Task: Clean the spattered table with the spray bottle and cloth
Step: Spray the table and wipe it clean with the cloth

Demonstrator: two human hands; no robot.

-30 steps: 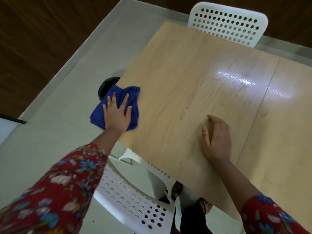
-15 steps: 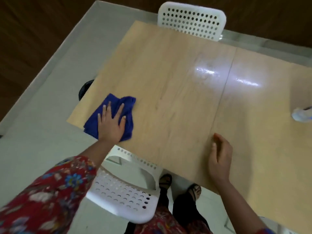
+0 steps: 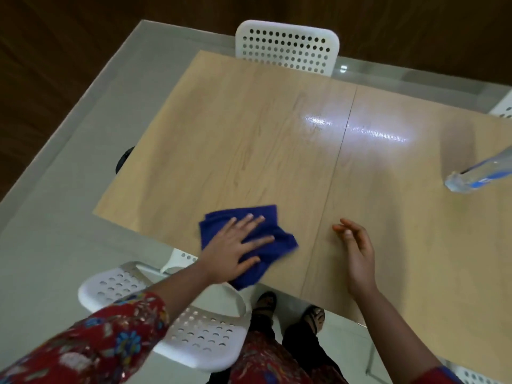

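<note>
Flat, the left hand (image 3: 234,249) presses the cloth (image 3: 250,239); the right hand (image 3: 357,253) hovers, fingers relaxed.

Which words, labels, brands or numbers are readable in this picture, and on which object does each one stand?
No text is readable here.
The spray bottle has a blue label, too blurred to read.
The blue cloth, table, far white chair and near white chair show no writing.
</note>
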